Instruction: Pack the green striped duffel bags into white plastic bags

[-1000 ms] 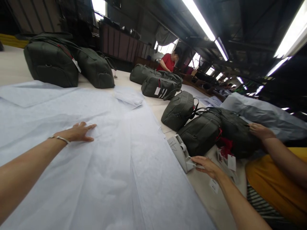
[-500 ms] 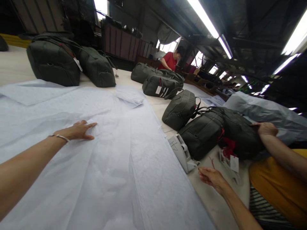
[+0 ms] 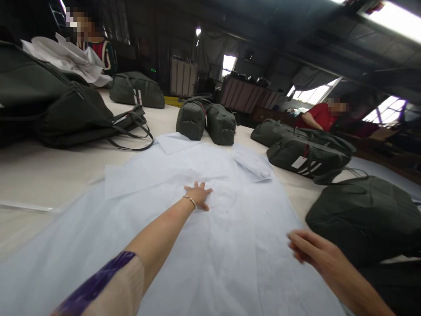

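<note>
A broad layer of thin white sheets (image 3: 226, 245), paper-like and slightly wrinkled, covers the table in front of me. My left hand (image 3: 198, 195) lies flat on it with fingers spread, a bracelet at the wrist. My right hand (image 3: 307, 245) hovers over the sheets' right edge, fingers curled together as in a pinch; whatever it may hold is too small or blurred to see. Close to the right hand sits a dark green duffel bag (image 3: 365, 215). Beyond the left hand, two similar bags (image 3: 190, 118) stand side by side past the sheets' far edge.
More dark green bags (image 3: 302, 149) lie at the back right, one with a white tag (image 3: 299, 162). Others, among them a black-strapped bag (image 3: 79, 116), are at left. A person in red (image 3: 320, 116) stands behind the table; another person (image 3: 110, 55) is at back left.
My view has swung left, so the tape dispenser and the co-worker in yellow are out of sight. My right hand has moved from beside the dispenser to over the sheets. The left hand stays flat.
</note>
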A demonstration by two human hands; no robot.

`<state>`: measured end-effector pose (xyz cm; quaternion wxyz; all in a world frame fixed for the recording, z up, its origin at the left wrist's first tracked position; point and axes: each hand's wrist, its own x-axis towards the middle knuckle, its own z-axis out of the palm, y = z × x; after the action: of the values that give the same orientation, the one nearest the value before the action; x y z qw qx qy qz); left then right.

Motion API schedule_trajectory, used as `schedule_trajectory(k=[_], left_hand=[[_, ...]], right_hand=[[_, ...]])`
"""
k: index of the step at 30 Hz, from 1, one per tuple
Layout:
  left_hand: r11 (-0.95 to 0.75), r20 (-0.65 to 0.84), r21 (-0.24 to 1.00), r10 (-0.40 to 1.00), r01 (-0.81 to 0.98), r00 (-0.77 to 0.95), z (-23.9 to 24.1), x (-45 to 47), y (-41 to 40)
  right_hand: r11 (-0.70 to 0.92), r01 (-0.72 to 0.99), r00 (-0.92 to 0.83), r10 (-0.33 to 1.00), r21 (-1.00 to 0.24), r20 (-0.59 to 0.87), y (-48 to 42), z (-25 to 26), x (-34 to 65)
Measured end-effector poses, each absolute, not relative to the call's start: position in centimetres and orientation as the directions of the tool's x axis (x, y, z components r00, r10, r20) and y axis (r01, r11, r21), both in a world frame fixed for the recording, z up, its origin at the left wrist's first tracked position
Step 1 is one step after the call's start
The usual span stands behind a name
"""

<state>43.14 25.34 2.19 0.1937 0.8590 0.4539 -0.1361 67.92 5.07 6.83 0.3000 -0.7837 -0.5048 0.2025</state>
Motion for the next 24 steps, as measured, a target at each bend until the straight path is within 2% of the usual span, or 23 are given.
schedule_trajectory(k=[3,5,11,15,18,24], left_hand=[[-0.500,-0.414,0.220,0.729,0.837,0.545,1.2,43.4,25.6],[-0.498,-0.395,0.232,0.737,0.836,0.548,0.6,43.6,25.8],[-0.498,-0.371,0.243,0.745,0.832,0.555,-0.2,43.8,25.9],[-0.527,-0.349,0.243,0.736,0.814,0.580,-0.1,43.7,25.6],[-0.530,-0.341,0.249,0.735,0.811,0.586,0.1,43.6,25.5],[-0.519,-0.412,0.232,0.714,0.823,0.566,0.7,43.7,25.7]], right_hand=[[-0.321,0.516,0.267,0.941,-0.794,-0.207,11.1,8.3,64.0],[-0.378,0.465,0.212,0.926,-0.801,-0.313,16.8,8.3,61.4],[-0.511,0.608,0.308,0.857,-0.607,-0.413,28.2,3.5,59.8],[-0.560,0.694,0.373,0.817,-0.453,-0.439,29.7,0.6,61.7],[-0.574,0.725,0.410,0.804,-0.382,-0.431,29.6,0.0,62.7],[-0.584,0.722,0.526,0.812,-0.371,-0.254,27.7,1.8,64.7]])
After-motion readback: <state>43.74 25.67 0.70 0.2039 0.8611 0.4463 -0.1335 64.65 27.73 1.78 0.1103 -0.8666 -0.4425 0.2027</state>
